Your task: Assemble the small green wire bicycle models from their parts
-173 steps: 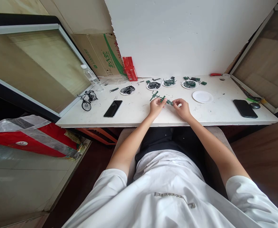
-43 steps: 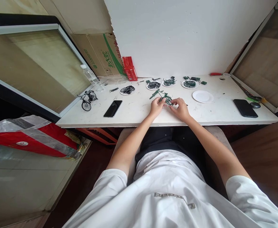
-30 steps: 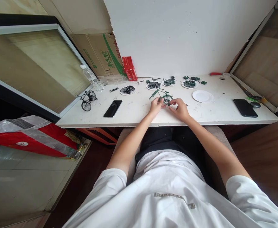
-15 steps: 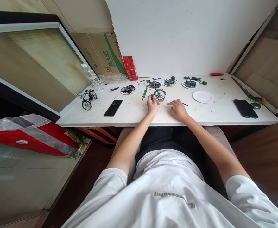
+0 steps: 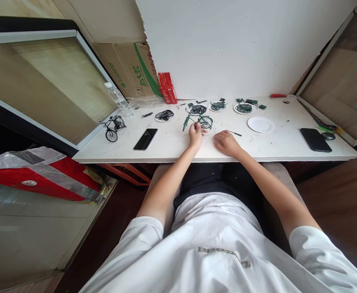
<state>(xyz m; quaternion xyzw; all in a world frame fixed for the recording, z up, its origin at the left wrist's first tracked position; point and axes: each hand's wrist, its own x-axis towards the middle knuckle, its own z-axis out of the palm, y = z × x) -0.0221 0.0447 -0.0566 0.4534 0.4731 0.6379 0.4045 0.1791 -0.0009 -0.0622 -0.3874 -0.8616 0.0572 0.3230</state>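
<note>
1. The left hand (image 5: 196, 136) has its thumb and fingers pinched on the low middle part of a green model bicycle (image 5: 206, 121). The bike is at 12 o'clock from that hand.
2. The bike is long from side to side, about 9 o'clock to 3 o'clock. I can see only one wheel, at the 3 o'clock end.
3. The right hand (image 5: 226, 143) is low at the bench (image 5: 169, 144), with its fingers bent. I can't tell if it has something tiny in it. The bike is near it, at about 10 to 11 o'clock, but not touching.
4. A thin dark stick (image 5: 236, 133) is just beside the right hand, at about 1 o'clock.
5. A black model bicycle (image 5: 111, 135) stands well away, at 9 o'clock from the left hand.
</note>
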